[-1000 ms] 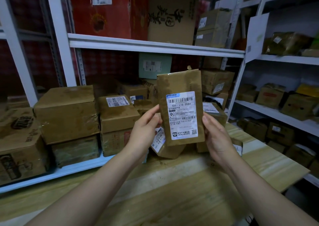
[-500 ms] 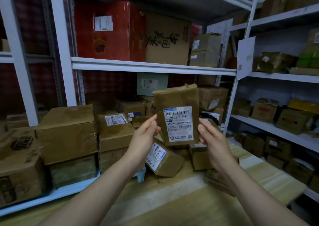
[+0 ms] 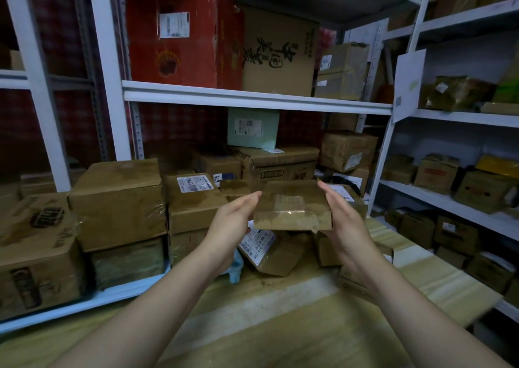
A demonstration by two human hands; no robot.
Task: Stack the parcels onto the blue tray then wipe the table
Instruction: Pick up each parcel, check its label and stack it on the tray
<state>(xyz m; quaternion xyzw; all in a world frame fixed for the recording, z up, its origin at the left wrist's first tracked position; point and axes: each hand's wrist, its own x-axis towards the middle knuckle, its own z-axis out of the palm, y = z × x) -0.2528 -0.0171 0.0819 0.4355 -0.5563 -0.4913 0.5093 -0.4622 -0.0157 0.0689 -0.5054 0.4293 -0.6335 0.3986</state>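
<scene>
I hold a flat brown parcel (image 3: pixel 292 210) level between both hands, over the back of the wooden table (image 3: pixel 252 325). My left hand (image 3: pixel 233 221) touches its left edge with straight fingers. My right hand (image 3: pixel 346 227) lies along its right edge, fingers straight, thumb side under the corner. The parcel's label faces down, out of sight. Under it lies a pile of brown parcels, one with a white label (image 3: pixel 266 252). A light-blue tray corner (image 3: pixel 235 270) shows below my left wrist; the rest of it is hidden.
White metal shelving (image 3: pixel 252 99) full of cardboard boxes stands behind the table and along the right. Large boxes (image 3: pixel 118 199) sit on the low shelf at the left. The table's right edge (image 3: pixel 449 291) drops off toward the right-hand shelves.
The parcel was upright with its label facing me; it has been tipped flat, label down, and lowered over the pile. My fingers have straightened along its sides.
</scene>
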